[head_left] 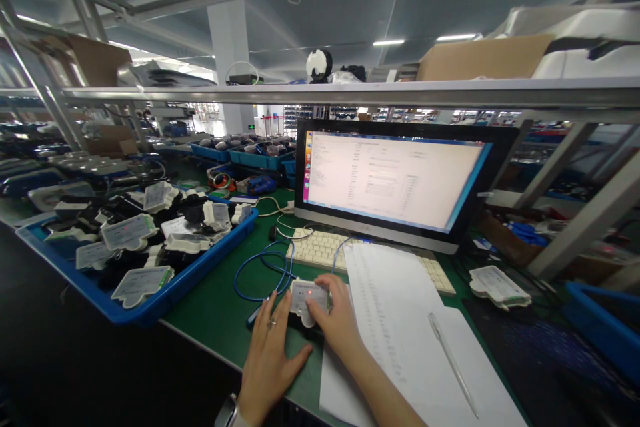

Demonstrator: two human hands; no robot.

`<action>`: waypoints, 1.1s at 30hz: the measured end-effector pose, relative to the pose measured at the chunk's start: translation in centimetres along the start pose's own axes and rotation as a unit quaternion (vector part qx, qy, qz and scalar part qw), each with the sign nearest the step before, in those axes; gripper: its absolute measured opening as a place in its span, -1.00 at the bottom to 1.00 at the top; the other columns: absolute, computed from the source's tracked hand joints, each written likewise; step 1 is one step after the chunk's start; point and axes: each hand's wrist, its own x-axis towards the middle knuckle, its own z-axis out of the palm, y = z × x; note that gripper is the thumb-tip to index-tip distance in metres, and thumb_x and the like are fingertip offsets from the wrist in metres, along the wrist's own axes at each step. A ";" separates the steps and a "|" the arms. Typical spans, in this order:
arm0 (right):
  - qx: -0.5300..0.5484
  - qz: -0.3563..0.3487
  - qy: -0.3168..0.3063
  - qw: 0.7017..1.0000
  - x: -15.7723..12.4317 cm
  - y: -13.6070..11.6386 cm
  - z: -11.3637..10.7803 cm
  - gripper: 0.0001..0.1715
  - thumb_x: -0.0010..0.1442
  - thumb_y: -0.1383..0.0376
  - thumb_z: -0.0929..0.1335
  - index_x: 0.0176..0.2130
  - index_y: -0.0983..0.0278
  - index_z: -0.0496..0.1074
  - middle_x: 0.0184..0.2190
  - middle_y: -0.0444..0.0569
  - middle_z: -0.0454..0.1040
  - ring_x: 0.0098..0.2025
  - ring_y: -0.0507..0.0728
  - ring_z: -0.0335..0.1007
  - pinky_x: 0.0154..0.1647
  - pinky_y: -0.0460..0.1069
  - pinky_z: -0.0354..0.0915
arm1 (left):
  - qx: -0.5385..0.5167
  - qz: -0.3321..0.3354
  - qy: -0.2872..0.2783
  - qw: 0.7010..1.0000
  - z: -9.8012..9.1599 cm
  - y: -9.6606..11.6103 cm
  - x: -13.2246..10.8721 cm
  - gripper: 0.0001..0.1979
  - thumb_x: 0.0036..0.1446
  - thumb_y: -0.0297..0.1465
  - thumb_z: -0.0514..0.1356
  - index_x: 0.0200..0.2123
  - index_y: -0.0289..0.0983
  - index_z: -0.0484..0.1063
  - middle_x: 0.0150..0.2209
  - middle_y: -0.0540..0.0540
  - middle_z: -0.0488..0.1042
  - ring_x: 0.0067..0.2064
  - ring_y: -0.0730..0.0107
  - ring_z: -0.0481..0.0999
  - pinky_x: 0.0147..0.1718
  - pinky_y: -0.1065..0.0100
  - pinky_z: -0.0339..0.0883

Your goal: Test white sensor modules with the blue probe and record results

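Note:
A small white-cased electronic module [303, 301] with a printed label and a lit red light lies at the front of the green bench. My right hand [343, 323] grips its right side, the thumb resting on the label. My left hand [273, 353] is flat beside the module, fingers stretched out and thumb apart, with the fingertips close to its left edge. Under those fingertips a dark, slim piece [253, 315] is partly hidden. A blue cable [240, 275] loops on the bench just behind my hands.
A blue tray [143, 312] heaped with similar modules stands at the left. Behind are a keyboard [317, 248] and a lit monitor [380, 180]. Paper sheets [400, 293] with a pen [453, 363] lie at right, near stacked modules [500, 287]. A shelf [350, 95] crosses above.

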 end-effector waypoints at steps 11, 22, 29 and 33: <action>0.004 -0.001 0.006 1.000 -0.1 0.0 0.1 -0.76 0.01 0.35 0.31 -0.23 0.22 0.33 -0.24 -0.03 0.35 -0.14 0.20 0.26 -0.13 0.06 0.23 | -0.010 0.005 0.008 1.000 0.1 -0.2 0.0 -0.20 0.05 -0.28 0.18 0.28 -0.21 -0.17 0.24 -0.18 0.09 0.27 0.03 0.01 0.13 0.03 0.10; -0.001 0.001 0.008 1.000 0.0 0.0 0.1 -0.77 0.01 0.33 0.31 -0.23 0.22 0.33 -0.24 -0.04 0.36 -0.14 0.20 0.26 -0.13 0.06 0.24 | -0.001 0.011 0.007 1.000 -0.2 0.1 0.1 -0.19 0.06 -0.29 0.18 0.28 -0.21 -0.21 0.23 -0.20 0.10 0.27 0.02 0.01 0.13 0.03 0.11; -0.004 0.004 -0.001 1.000 -0.1 0.0 0.0 -0.76 0.02 0.34 0.30 -0.22 0.22 0.32 -0.23 -0.03 0.34 -0.13 0.20 0.24 -0.11 0.07 0.21 | -0.007 0.009 0.014 1.000 -0.1 0.0 0.1 -0.19 0.06 -0.29 0.18 0.28 -0.21 -0.20 0.24 -0.19 0.10 0.26 0.04 0.02 0.13 0.03 0.09; -0.005 0.004 0.001 1.000 0.0 0.1 0.0 -0.75 0.01 0.34 0.30 -0.22 0.22 0.33 -0.22 -0.03 0.34 -0.12 0.21 0.24 -0.11 0.06 0.22 | -0.008 0.006 0.010 1.000 0.0 0.0 0.0 -0.20 0.06 -0.30 0.18 0.28 -0.21 -0.18 0.24 -0.20 0.09 0.27 0.04 0.00 0.14 0.03 0.09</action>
